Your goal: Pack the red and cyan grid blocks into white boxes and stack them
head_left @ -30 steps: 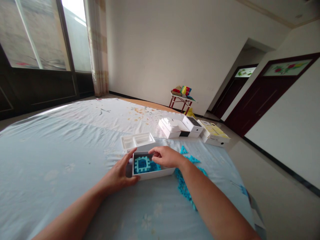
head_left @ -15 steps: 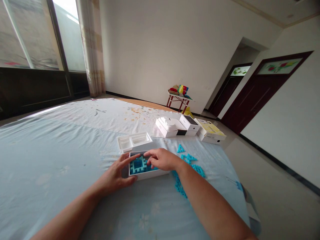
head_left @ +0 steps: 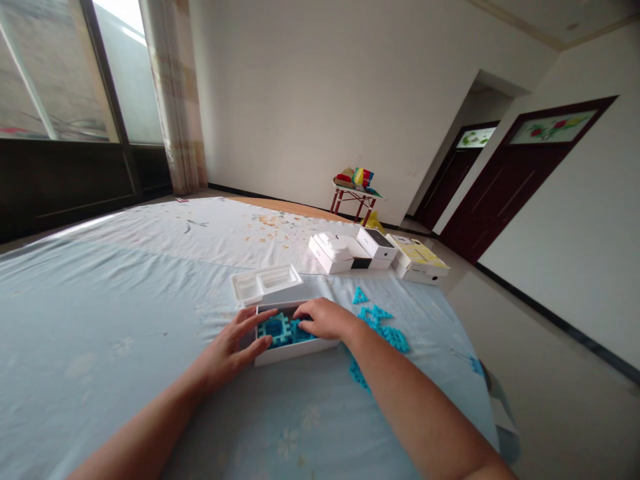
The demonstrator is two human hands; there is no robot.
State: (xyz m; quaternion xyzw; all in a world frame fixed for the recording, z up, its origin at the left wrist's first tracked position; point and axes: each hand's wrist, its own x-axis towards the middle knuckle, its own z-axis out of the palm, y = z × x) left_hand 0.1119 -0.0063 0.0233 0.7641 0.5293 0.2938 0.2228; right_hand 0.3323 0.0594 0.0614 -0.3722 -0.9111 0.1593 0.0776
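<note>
A narrow white box [head_left: 295, 351] lies in front of me, holding blue toy building pieces [head_left: 281, 325]; a square one with notched edges and an open middle shows on the left. My left hand [head_left: 239, 340] grips the box's left end, with the index finger over the far side and the thumb at the near rim beside the square piece. Inside the right half, my right hand [head_left: 323, 317] has its fingers bent down on a blue piece; the fingertips are partly hidden. More blue pieces [head_left: 395, 337], some triangular, lie right of the box, partly behind my right forearm.
Behind the box sits a white plastic tray [head_left: 267, 281] with two compartments. Farther back are an open white box [head_left: 333, 253], a phone box [head_left: 377, 244] and a yellow-and-white box [head_left: 419, 259]. The blue cloth [head_left: 125, 347] has folds. The table's curved edge runs along the right.
My right hand has gone deeper into the box, its fingers now lower on the pieces. My left thumb has risen from the near side toward the rim. The view has shifted slightly.
</note>
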